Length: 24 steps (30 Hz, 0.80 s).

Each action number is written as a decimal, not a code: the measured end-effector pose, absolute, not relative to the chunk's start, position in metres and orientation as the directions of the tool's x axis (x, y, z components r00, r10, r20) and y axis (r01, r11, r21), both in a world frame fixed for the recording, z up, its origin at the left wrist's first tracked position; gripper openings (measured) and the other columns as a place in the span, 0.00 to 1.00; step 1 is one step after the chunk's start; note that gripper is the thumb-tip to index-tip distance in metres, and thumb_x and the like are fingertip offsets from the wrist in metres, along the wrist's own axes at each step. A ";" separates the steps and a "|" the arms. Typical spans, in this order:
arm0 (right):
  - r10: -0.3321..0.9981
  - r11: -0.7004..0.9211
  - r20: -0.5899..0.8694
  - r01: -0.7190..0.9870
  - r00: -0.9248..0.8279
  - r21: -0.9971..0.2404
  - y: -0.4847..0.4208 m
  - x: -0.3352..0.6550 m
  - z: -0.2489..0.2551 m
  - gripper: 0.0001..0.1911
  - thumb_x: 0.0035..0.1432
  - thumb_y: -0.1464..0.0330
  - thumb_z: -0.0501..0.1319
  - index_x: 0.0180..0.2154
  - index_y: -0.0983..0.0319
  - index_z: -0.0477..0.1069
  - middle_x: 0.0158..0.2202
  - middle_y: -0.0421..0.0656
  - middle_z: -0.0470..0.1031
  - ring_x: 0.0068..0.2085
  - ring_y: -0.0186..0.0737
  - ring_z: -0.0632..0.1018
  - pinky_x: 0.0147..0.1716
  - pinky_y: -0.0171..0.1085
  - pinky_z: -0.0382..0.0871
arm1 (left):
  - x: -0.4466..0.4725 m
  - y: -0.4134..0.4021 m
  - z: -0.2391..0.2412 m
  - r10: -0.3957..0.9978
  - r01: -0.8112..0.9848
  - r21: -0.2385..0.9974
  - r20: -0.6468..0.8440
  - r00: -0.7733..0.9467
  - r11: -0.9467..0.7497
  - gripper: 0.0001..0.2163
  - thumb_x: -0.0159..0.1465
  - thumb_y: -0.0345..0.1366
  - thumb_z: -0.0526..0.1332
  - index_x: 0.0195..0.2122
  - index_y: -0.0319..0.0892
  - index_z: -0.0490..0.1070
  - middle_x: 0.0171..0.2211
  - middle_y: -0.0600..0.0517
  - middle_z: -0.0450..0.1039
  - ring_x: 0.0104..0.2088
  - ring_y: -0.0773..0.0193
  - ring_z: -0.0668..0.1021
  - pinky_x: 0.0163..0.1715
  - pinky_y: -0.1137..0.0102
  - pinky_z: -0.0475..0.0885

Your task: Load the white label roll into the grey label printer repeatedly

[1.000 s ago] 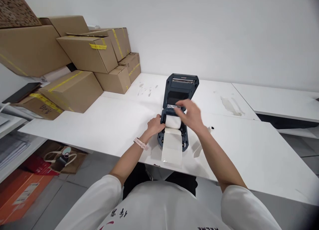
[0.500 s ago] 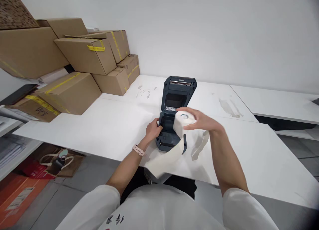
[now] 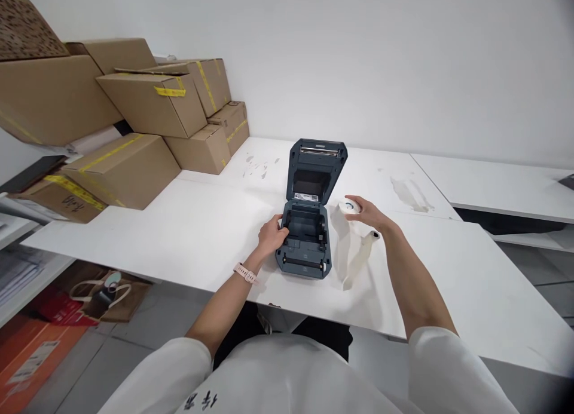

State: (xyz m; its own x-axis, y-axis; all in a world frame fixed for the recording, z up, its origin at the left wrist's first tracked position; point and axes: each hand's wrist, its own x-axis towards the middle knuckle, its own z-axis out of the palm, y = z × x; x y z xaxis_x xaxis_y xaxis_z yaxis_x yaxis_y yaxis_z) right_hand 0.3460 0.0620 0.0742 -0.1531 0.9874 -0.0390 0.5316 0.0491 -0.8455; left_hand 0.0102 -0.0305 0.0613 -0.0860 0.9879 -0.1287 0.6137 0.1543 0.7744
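Roll [image 3: 352, 207] at printer's [image 3: 305, 223] three o'clock!
Right hand [image 3: 368, 213] pinches it, left hand [image 3: 271, 235] clasps printer; slack fingers could unspool it.

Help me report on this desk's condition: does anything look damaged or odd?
Yes: the white tabletop is marred by irregular grey patches, a large one beyond the right hand and smaller ones near the boxes, perhaps peeled coating. A dark nick interrupts its near edge.
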 end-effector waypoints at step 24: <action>0.803 0.534 -0.048 0.753 -0.594 -0.384 -0.006 0.217 0.131 0.24 0.68 0.65 0.56 0.63 0.61 0.69 0.62 0.49 0.75 0.59 0.52 0.77 0.57 0.47 0.69 | 0.022 -0.028 0.036 0.969 0.227 0.965 -0.081 -0.233 0.136 0.29 0.50 0.32 0.60 0.55 0.38 0.75 0.22 0.60 0.58 0.24 0.67 0.66 0.29 0.70 0.62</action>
